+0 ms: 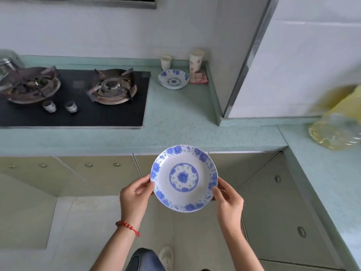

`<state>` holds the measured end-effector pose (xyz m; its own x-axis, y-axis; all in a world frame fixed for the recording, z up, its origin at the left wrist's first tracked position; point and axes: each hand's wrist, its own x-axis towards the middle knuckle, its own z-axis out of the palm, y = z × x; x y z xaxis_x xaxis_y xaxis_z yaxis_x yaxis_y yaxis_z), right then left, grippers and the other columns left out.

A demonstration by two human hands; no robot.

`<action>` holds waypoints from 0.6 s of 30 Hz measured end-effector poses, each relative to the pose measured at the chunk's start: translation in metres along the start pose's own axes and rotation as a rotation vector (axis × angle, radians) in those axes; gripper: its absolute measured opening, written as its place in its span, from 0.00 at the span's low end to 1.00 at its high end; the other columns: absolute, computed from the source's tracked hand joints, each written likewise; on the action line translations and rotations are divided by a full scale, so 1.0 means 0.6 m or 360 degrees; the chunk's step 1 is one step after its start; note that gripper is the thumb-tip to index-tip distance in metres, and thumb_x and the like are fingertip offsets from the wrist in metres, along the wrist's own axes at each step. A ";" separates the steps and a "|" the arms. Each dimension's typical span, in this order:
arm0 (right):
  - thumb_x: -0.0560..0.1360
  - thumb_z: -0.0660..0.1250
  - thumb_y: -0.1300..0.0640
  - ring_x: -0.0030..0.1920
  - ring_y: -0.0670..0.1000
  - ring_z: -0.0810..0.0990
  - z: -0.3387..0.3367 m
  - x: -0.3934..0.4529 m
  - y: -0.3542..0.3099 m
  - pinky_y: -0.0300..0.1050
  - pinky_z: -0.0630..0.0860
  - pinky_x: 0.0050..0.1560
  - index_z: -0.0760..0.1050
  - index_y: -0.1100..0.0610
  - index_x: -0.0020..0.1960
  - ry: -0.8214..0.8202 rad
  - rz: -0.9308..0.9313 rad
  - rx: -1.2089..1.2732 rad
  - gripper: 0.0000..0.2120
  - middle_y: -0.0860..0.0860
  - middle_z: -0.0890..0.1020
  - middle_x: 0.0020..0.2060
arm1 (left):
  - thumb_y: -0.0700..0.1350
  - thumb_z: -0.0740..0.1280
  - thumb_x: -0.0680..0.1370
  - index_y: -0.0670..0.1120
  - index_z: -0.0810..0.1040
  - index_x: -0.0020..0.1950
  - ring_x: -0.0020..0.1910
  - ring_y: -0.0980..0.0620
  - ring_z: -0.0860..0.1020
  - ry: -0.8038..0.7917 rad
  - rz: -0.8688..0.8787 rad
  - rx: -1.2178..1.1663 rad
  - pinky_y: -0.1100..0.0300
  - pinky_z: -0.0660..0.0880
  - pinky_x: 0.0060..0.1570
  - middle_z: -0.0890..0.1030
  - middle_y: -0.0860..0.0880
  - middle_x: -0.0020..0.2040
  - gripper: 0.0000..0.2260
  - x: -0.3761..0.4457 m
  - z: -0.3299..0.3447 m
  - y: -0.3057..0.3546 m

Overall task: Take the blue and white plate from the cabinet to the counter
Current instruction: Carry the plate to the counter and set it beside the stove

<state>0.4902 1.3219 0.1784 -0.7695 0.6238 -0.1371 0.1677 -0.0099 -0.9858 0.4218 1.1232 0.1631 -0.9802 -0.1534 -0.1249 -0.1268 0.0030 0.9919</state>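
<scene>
I hold a blue and white plate [184, 178] with a flower pattern level in front of me, just below the front edge of the green counter [175, 122]. My left hand [135, 194] grips its left rim, thumb on top. On the opposite rim my right hand [227, 200] grips the same way. A second, similar blue and white plate [173, 79] rests on the counter at the back, right of the stove. Beige cabinet doors [97, 173] below the counter look closed.
A black two-burner gas stove [74, 96] takes up the counter's left part. Two cups [196, 59] and a pink cloth [199, 78] stand beside the far plate. A bottle of yellow oil [336, 126] is on the right counter. A white wall column [293, 55] rises at the back right.
</scene>
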 end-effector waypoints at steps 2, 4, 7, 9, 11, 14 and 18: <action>0.71 0.65 0.66 0.36 0.48 0.83 0.027 0.036 -0.011 0.34 0.78 0.35 0.80 0.51 0.50 0.0017 -0.0007 0.0000 0.14 0.41 0.85 0.38 | 0.33 0.70 0.70 0.53 0.83 0.44 0.40 0.59 0.82 -0.0032 0.0023 0.0008 0.66 0.79 0.42 0.85 0.60 0.39 0.14 0.050 0.012 0.013; 0.71 0.64 0.66 0.38 0.48 0.83 0.050 0.070 -0.020 0.35 0.78 0.36 0.80 0.50 0.50 0.0033 0.0001 -0.0018 0.15 0.41 0.85 0.38 | 0.33 0.70 0.70 0.55 0.83 0.43 0.40 0.59 0.82 -0.0045 0.0019 0.0010 0.66 0.79 0.42 0.85 0.61 0.39 0.15 0.091 0.025 0.022; 0.71 0.65 0.65 0.39 0.48 0.83 0.073 0.122 -0.026 0.40 0.80 0.38 0.80 0.53 0.52 0.0049 0.0017 -0.0054 0.13 0.44 0.85 0.38 | 0.33 0.69 0.70 0.53 0.83 0.44 0.41 0.58 0.82 -0.0050 0.0002 0.0003 0.66 0.79 0.43 0.85 0.58 0.39 0.15 0.143 0.045 0.028; 0.72 0.65 0.65 0.39 0.47 0.83 0.087 0.159 -0.028 0.41 0.81 0.39 0.79 0.53 0.53 0.0045 0.0025 -0.0079 0.13 0.41 0.85 0.36 | 0.32 0.69 0.70 0.49 0.83 0.47 0.40 0.58 0.82 -0.0041 -0.0005 0.0004 0.64 0.79 0.44 0.85 0.54 0.41 0.13 0.178 0.060 0.026; 0.72 0.65 0.65 0.37 0.44 0.82 0.103 0.197 -0.030 0.39 0.81 0.38 0.79 0.51 0.52 0.0029 0.0030 -0.0101 0.14 0.37 0.84 0.34 | 0.31 0.69 0.70 0.43 0.82 0.50 0.39 0.59 0.82 -0.0031 -0.0020 0.0009 0.64 0.79 0.43 0.85 0.52 0.42 0.12 0.214 0.077 0.024; 0.72 0.65 0.65 0.35 0.44 0.82 0.126 0.259 -0.032 0.38 0.80 0.37 0.78 0.47 0.51 -0.0002 0.0049 -0.0112 0.15 0.36 0.84 0.33 | 0.31 0.69 0.70 0.44 0.81 0.50 0.38 0.59 0.82 0.0001 -0.0037 0.0023 0.66 0.79 0.41 0.85 0.59 0.36 0.12 0.266 0.105 0.020; 0.72 0.64 0.66 0.35 0.44 0.82 0.150 0.346 -0.043 0.34 0.78 0.34 0.79 0.49 0.52 -0.0108 0.0017 -0.0131 0.15 0.38 0.84 0.35 | 0.33 0.70 0.70 0.47 0.82 0.49 0.40 0.57 0.83 0.0029 -0.0046 0.0047 0.64 0.80 0.40 0.85 0.60 0.37 0.12 0.326 0.144 0.024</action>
<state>0.2707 1.3814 0.1665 -0.8068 0.5697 -0.1568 0.2240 0.0494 -0.9733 0.2149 1.1784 0.1511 -0.9733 -0.1718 -0.1525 -0.1595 0.0278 0.9868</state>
